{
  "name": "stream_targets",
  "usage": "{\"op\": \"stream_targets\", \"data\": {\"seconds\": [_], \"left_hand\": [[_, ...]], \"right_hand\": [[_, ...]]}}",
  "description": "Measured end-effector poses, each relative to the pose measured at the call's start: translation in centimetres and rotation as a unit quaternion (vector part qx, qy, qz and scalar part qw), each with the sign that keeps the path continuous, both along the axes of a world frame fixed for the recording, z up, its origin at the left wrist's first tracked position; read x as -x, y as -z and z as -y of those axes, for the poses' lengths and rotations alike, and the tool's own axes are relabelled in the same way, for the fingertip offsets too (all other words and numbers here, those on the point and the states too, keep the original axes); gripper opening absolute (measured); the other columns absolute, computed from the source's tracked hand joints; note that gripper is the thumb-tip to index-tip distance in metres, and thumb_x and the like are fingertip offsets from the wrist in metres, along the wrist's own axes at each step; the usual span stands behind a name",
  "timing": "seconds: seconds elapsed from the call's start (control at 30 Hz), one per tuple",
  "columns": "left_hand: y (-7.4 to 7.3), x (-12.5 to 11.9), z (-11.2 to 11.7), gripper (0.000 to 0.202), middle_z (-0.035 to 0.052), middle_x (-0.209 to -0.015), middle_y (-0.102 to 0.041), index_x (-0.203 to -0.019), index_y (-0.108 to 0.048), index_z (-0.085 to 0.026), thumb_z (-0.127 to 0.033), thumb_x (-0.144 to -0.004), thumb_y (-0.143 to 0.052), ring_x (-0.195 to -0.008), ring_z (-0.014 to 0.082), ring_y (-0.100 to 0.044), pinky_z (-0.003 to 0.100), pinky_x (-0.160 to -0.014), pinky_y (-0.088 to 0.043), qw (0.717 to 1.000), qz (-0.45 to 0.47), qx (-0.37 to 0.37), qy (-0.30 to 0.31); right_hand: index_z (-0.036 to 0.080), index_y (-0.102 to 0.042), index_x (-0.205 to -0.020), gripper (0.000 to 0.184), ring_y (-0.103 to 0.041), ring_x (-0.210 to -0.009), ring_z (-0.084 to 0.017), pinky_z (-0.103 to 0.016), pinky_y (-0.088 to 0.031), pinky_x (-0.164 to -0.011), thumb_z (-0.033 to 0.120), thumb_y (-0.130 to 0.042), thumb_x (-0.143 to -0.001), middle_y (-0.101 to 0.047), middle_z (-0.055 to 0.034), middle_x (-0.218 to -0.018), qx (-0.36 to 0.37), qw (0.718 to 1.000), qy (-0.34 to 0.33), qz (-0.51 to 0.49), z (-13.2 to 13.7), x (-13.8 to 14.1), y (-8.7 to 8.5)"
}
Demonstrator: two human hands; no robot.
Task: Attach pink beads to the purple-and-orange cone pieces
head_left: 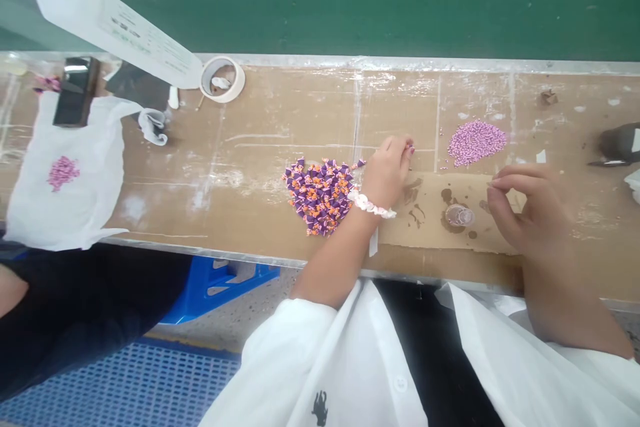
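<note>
My left hand [386, 172], with a white scrunchie on its wrist, is closed in a pinch. A tiny purple piece [411, 147] shows at its fingertips. Just left of that wrist lies a heap of small purple, orange and pink pieces [323, 197]. My right hand [537, 207] is slightly blurred, thumb and forefinger pressed together; anything between them is too small to make out. Between my hands a small clear cup [459, 215] stands on a damp-spotted brown sheet [425, 230]. Beyond it is a pile of small pink beads [477, 142].
At the left stand a white bottle [120, 30] with a blue cap and a tape roll [223, 79]. A black phone-like object [76, 92] rests on a white cloth [95, 180] bearing pink bits. A dark object [620, 145] is at the far right. Someone's dark-clothed leg [100, 307] is at lower left.
</note>
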State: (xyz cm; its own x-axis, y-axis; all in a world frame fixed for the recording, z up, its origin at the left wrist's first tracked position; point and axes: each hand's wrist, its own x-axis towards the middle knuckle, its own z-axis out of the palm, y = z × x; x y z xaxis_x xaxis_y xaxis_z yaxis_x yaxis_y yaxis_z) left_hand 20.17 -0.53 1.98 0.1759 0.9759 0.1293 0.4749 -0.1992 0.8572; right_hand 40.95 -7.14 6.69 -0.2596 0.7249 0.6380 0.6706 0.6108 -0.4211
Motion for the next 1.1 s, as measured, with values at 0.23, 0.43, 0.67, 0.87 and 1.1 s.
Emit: {"op": "stream_targets", "data": {"seconds": [0.23,0.43,0.67,0.87,1.1], "left_hand": [[-4.4,3.7,0.2,0.032,0.0126,-0.116,-0.061,-0.121,-0.056,-0.02,-0.034,-0.092,-0.055,-0.091,0.0236,-0.061,0.036,-0.077,-0.049,0.949,-0.293,0.044,-0.102],[-4.5,5.6,0.8,0.014,0.0129,-0.109,-0.062,-0.1,-0.065,-0.018,-0.023,-0.087,-0.061,-0.105,0.0313,-0.056,0.041,-0.084,-0.048,0.884,-0.445,0.135,-0.047],[-4.0,4.9,0.1,0.016,0.0159,-0.106,-0.062,-0.099,-0.065,-0.01,-0.019,-0.091,-0.054,-0.109,0.0319,-0.054,0.042,-0.086,-0.047,0.889,-0.44,0.125,-0.017],[-3.5,4.4,-0.2,0.008,0.0123,-0.103,-0.062,-0.091,-0.065,-0.016,-0.019,-0.088,-0.057,-0.105,0.0297,-0.055,0.044,-0.089,-0.046,0.936,-0.334,0.054,-0.095],[-2.8,3.4,0.2,0.002,0.0036,-0.09,-0.066,-0.087,-0.056,-0.018,-0.018,-0.089,-0.056,-0.087,0.0147,-0.063,0.029,-0.08,-0.05,0.996,0.051,0.044,-0.056]], "right_hand": [[0.027,-0.06,-0.1,0.027,-0.06,-0.07,-0.018,-0.036,-0.048,-0.065,0.009,-0.064,-0.081,-0.064,-0.0021,-0.087,0.028,0.999,0.046,-0.004,-0.8,-0.6,1.5],[0.024,-0.066,-0.095,0.011,-0.061,-0.085,-0.021,-0.036,-0.049,-0.072,0.017,-0.06,-0.089,-0.064,-0.0052,-0.09,0.08,0.988,0.062,0.113,-3.1,-1.0,3.6],[0.022,-0.072,-0.086,0.015,-0.056,-0.084,-0.023,-0.04,-0.047,-0.076,0.027,-0.058,-0.092,-0.067,-0.0065,-0.089,0.096,0.973,0.062,0.201,-4.7,-0.3,4.4],[0.02,-0.069,-0.08,0.022,-0.049,-0.078,-0.022,-0.039,-0.043,-0.072,0.025,-0.053,-0.094,-0.069,-0.0064,-0.088,0.09,0.96,0.059,0.26,-5.0,0.5,4.4],[0.019,-0.056,-0.085,0.02,-0.05,-0.089,-0.026,-0.043,-0.043,-0.08,0.018,-0.04,-0.095,-0.057,-0.0116,-0.092,0.131,0.951,0.077,0.27,-5.3,0.8,5.3]]}}
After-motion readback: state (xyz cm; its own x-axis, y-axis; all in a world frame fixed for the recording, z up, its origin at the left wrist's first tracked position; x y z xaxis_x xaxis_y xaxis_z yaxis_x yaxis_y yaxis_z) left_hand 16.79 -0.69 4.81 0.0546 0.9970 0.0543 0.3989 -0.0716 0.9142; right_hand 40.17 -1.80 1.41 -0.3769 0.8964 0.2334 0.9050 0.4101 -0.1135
